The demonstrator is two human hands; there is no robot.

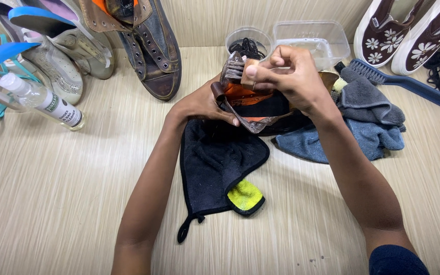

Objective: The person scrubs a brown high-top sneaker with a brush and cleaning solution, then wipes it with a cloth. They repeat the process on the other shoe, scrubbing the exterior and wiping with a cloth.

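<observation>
Head view. The left hand point(204, 104) is clamped on a dark shoe point(260, 109) with an orange lining, gripping it at the near side of the opening and holding it just above a black cloth point(215, 158) spread on the counter point(67, 203). The right hand point(286, 74) is closed around a small brush point(235, 69), whose bristle end rests against the upper edge of the shoe. The two hands work close together, directly ahead of the person.

A yellow sponge point(244, 195) lies on the near corner of the black cloth, nearer the person than both hands. To the right of the right hand lie a grey cloth point(367, 99) over a blue cloth point(332, 140), with a blue long-handled brush point(408, 84) beyond them. Behind the hands stand a round tub point(248, 43) and a clear box point(311, 38). Well to the left of the left hand lies a spray bottle point(42, 99); a worn brown boot point(148, 51) lies beyond it.

Assessment: the brushing is best done with short strokes along the edge, the left hand bracing the shoe firmly so it does not twist. Keeping the shoe over the black cloth would catch loosened dirt. The thumb near the lining should stay clear of the bristles.
</observation>
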